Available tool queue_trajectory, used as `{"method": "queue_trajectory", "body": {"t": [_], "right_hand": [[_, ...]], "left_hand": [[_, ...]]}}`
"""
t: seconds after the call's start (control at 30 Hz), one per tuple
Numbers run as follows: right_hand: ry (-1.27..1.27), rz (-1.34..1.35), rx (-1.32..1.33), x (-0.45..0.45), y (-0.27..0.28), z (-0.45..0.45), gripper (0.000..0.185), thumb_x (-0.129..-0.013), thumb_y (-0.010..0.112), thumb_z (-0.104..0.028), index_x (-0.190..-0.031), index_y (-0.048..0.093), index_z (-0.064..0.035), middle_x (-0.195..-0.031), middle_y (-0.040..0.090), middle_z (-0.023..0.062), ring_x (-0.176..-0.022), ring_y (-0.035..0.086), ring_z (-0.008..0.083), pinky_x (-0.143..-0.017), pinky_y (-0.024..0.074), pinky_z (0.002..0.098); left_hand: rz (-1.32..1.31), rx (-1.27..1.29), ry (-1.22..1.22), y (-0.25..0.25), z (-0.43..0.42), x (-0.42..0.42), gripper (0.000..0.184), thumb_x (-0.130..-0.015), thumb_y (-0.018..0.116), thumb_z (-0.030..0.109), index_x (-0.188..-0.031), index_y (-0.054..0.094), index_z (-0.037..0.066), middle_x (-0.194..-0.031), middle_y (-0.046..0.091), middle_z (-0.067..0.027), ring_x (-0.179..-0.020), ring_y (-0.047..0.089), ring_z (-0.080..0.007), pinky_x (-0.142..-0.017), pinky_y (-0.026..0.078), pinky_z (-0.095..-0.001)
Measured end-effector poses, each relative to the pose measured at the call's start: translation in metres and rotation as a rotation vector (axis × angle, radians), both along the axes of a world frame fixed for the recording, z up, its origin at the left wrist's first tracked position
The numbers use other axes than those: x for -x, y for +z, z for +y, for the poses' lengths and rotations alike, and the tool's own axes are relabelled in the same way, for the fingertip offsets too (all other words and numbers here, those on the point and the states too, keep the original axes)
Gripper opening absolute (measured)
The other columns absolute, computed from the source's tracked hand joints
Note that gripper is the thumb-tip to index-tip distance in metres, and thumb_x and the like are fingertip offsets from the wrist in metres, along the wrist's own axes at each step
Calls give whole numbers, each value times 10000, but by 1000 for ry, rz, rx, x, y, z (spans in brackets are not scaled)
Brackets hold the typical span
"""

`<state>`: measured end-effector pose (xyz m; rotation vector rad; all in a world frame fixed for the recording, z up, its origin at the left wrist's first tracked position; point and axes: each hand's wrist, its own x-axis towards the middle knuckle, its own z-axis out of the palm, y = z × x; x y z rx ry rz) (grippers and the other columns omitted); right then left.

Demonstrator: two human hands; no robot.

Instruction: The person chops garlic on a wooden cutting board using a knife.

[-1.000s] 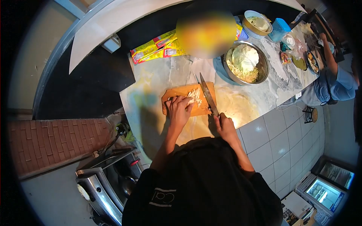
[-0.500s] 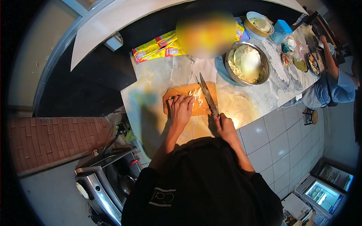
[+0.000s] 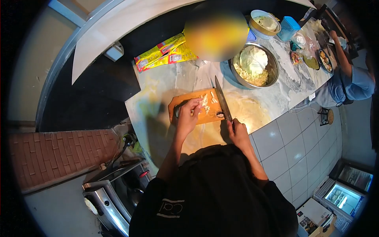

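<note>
My right hand (image 3: 238,133) grips the handle of a long kitchen knife (image 3: 222,96), its blade slanting away along the right side of a wooden cutting board (image 3: 179,99). Over the board, my left hand (image 3: 188,115) has its fingers bent together at some chopped pale vegetable pieces (image 3: 205,101), apparently pinching a few. More thin pieces lie loose between that hand and the blade. Behind the board stands a metal bowl (image 3: 275,76) with finely cut pale vegetable and a large chunk of what looks like cabbage (image 3: 254,59).
Yellow-and-red packets (image 3: 166,51) lie at the counter's back edge beside a blurred yellow patch. To the right are another bowl (image 3: 265,29), a blue container (image 3: 288,28) and a plate of food (image 3: 325,61). A co-worker in a blue shirt (image 3: 357,89) stands at the far right.
My left hand has lifted from lying flat on the chopped pieces, its fingers now drawn together. The pieces are more scattered. The knife has turned slightly, and the view has shifted a little.
</note>
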<state>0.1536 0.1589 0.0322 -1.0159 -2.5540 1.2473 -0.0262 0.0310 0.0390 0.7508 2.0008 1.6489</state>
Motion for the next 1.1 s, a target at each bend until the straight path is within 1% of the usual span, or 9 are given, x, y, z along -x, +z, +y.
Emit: {"method": "queue_trajectory", "body": {"t": [0.17,0.23,0.3,0.57,0.63,0.8,0.9,1.0,1.1], "right_hand": [[-24,1,-4,-1,-6,1,275,-940,530,-182,-838,553,72,-651,577,301,-624,578,486,-554,452,524],[-25,7,-5,-3,-13,0,268,-938,530,-180,-847,556,71,-651,580,298,-625,579,485,-564,457,527],[-5,7,-19,-5,-17,-3,225,-917,555,-154,-830,564,53,-660,589,264,-621,589,440,-550,444,463],[-1,36,-17,-8,-19,-7,224,-888,579,-162,-846,582,58,-671,596,263,-638,602,433,-570,456,464],[12,-21,34,-7,-11,-5,227,-885,579,-183,-882,591,44,-681,599,279,-660,591,469,-612,472,529],[32,-26,28,-7,-7,-4,232,-873,592,-188,-875,586,44,-676,600,274,-659,592,466,-615,475,522],[38,-40,18,-6,-8,-5,236,-873,592,-193,-879,583,43,-675,602,272,-658,592,466,-617,475,520],[39,-43,10,-8,-11,-5,241,-878,589,-198,-886,581,42,-674,602,272,-657,592,467,-617,475,520],[42,-24,1,-9,-12,-7,247,-884,584,-205,-890,580,42,-670,601,271,-652,592,466,-613,474,520]], "left_hand": [[202,170,-151,8,27,0,196,-884,637,97,-1054,638,-1,-988,683,-138,-842,686,-219,-755,522,-306],[212,195,-159,8,38,-1,186,-875,646,108,-1029,645,3,-978,682,-140,-837,682,-235,-750,518,-320],[226,220,-165,2,44,3,177,-867,654,120,-1004,652,8,-968,680,-142,-831,679,-251,-745,515,-335],[454,393,-240,-4,56,18,143,-852,634,106,-959,646,13,-928,655,-160,-879,635,-326,-779,487,-398],[476,409,-268,-3,53,19,134,-857,625,103,-956,643,14,-926,653,-160,-890,628,-333,-789,481,-401],[545,442,-366,-2,40,23,127,-872,603,110,-948,633,12,-959,652,-163,-912,615,-343,-810,467,-409],[483,312,-335,10,26,23,82,-872,589,78,-878,589,-4,-917,630,-189,-882,604,-373,-771,472,-424],[228,292,-407,14,10,26,87,-919,550,74,-895,555,-10,-958,642,-180,-902,638,-316,-795,485,-377],[-79,68,-388,-2,1,34,97,-973,509,92,-977,509,-5,-924,653,-126,-854,662,-194,-768,495,-308]]}}
